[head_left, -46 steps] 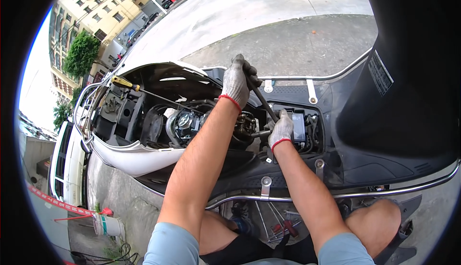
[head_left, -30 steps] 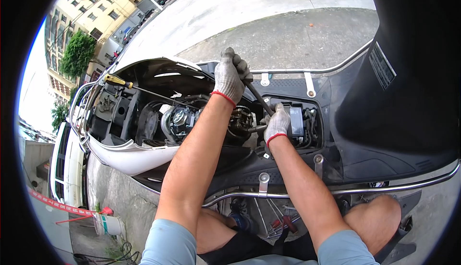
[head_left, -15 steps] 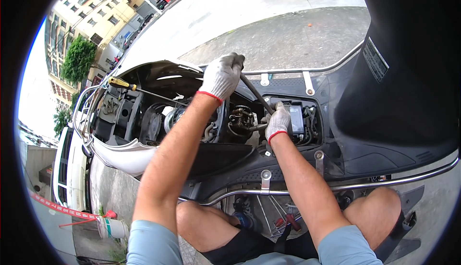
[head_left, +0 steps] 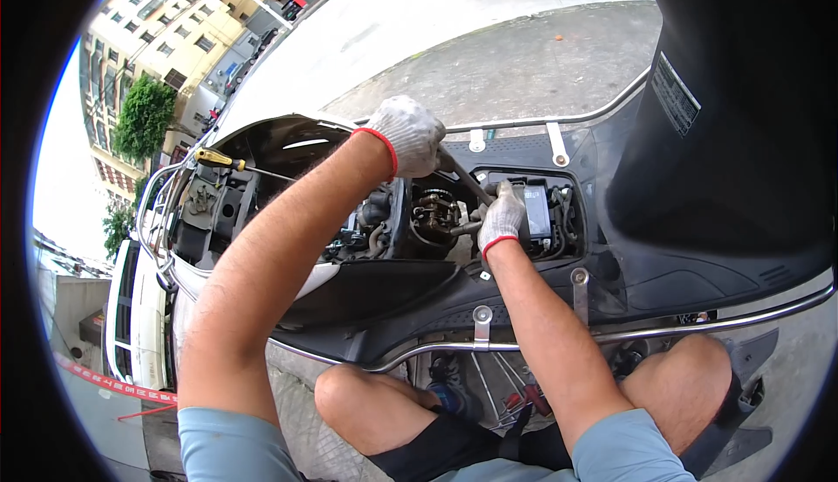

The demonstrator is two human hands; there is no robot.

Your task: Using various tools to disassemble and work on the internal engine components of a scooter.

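Observation:
My left hand (head_left: 407,135), in a white knit glove with a red cuff, is closed round the upper end of a long dark grey bar (head_left: 465,175). It looks like an L-shaped wrench. Lower down, my gloved right hand (head_left: 504,213) grips the bar near its bend. A shorter arm of the bar points left to the exposed engine (head_left: 434,213) of a scooter; my right hand partly hides the bend, and how the tip meets the engine is unclear. Beside my right hand a battery (head_left: 538,211) sits in an opening in the footboard (head_left: 628,264).
A yellow-handled screwdriver (head_left: 218,160) lies across the open rear body. A chrome rail (head_left: 419,353) runs along the near side. Several tools (head_left: 496,386) lie on the ground by my feet. The dark front shield (head_left: 724,133) rises at right. A white vehicle (head_left: 140,325) stands at left.
My left hand has turned, and the bar's upper end has come lower. My left elbow has swung out to the left. The right hand has barely shifted and still grips the bar.

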